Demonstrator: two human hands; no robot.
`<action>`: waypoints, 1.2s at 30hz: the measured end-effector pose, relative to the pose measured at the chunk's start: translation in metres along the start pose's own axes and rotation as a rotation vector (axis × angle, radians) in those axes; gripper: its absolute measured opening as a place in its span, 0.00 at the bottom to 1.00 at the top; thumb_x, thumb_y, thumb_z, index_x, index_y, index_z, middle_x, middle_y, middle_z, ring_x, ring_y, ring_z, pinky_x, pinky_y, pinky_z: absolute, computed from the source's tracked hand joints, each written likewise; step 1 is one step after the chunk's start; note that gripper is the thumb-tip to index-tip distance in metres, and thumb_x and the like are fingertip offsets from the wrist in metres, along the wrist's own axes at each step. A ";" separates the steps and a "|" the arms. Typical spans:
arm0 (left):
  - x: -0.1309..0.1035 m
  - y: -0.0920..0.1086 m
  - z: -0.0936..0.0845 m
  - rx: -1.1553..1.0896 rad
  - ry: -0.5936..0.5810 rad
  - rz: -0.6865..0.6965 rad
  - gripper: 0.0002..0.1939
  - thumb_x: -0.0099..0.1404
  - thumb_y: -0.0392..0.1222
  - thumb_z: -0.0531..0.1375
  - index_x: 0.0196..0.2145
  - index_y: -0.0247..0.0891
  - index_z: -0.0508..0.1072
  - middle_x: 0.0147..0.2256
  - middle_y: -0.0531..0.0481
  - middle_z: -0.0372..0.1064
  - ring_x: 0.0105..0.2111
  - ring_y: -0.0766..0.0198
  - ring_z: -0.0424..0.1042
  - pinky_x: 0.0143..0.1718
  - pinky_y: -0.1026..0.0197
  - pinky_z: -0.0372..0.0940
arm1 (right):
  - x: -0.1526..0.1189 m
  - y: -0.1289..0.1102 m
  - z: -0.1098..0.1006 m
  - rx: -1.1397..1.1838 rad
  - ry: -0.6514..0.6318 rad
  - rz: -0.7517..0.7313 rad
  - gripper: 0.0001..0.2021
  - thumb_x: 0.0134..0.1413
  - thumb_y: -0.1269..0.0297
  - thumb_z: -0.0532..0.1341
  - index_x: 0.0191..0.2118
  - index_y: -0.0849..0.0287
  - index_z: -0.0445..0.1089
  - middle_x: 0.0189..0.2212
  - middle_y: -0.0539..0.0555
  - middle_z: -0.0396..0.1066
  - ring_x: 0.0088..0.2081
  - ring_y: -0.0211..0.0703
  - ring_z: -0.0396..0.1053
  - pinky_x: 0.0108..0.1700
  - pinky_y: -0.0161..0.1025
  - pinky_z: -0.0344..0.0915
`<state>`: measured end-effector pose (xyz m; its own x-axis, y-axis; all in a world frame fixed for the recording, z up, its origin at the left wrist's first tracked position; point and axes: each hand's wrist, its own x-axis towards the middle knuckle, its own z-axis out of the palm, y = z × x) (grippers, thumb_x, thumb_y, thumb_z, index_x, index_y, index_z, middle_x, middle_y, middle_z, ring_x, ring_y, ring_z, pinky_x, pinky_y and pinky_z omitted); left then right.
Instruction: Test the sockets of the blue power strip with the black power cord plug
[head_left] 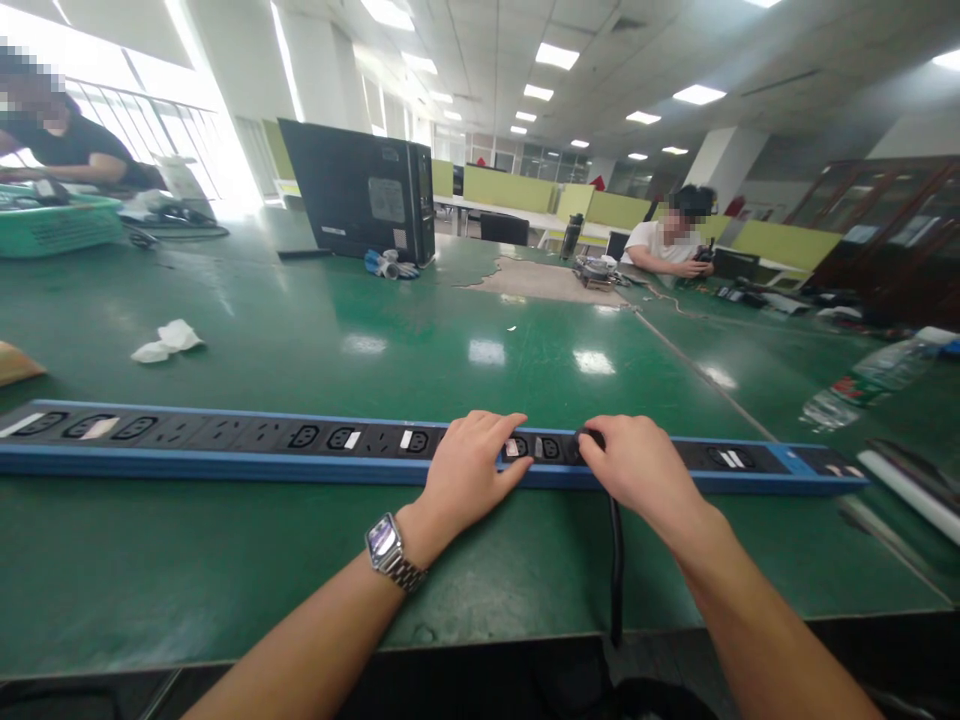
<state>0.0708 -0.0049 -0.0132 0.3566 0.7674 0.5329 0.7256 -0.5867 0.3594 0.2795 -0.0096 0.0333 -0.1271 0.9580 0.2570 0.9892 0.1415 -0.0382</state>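
Observation:
A long blue-and-black power strip [247, 437] lies across the near part of the green table, its row of sockets facing up and white labels beside some of them. My left hand [469, 465], with a watch [390, 550] on the wrist, grips the strip near its middle, fingers over the far edge and thumb apart from the index finger. Further right, my right hand [637, 460] is closed around a black plug [589, 440] at a socket; the fingers partly hide it, and I cannot tell how deep it sits. Its thick black power cord [616, 570] hangs over the table's front edge.
Beyond the strip stand a black computer case [360, 195] and gloves [390, 264]. Crumpled tissue [169, 341] lies at left, a green basket [60, 228] behind it. A plastic bottle [874, 380] lies at right. Two other people sit at the table's far sides.

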 end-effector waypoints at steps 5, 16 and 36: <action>0.001 0.000 0.001 0.032 -0.021 0.002 0.20 0.62 0.43 0.64 0.51 0.39 0.70 0.45 0.44 0.73 0.47 0.52 0.70 0.49 0.49 0.65 | -0.007 -0.008 -0.006 0.020 -0.010 0.011 0.14 0.59 0.62 0.56 0.37 0.59 0.79 0.32 0.61 0.78 0.36 0.51 0.76 0.38 0.42 0.66; 0.000 -0.001 0.000 0.032 -0.023 -0.005 0.19 0.62 0.44 0.63 0.51 0.39 0.70 0.46 0.44 0.74 0.47 0.52 0.71 0.49 0.48 0.64 | -0.023 0.146 -0.034 0.113 0.026 0.175 0.20 0.50 0.51 0.58 0.40 0.57 0.81 0.20 0.53 0.75 0.23 0.47 0.72 0.27 0.41 0.64; 0.006 0.043 0.001 -0.030 0.064 0.318 0.26 0.65 0.41 0.59 0.60 0.42 0.62 0.57 0.41 0.64 0.52 0.54 0.68 0.51 0.51 0.65 | -0.025 0.030 -0.050 0.483 -0.060 -0.035 0.19 0.51 0.51 0.61 0.46 0.54 0.76 0.20 0.48 0.72 0.21 0.39 0.67 0.23 0.35 0.59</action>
<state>0.1048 -0.0252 0.0046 0.5244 0.5267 0.6690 0.5658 -0.8027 0.1885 0.3157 -0.0420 0.0737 -0.1782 0.9612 0.2104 0.8391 0.2601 -0.4777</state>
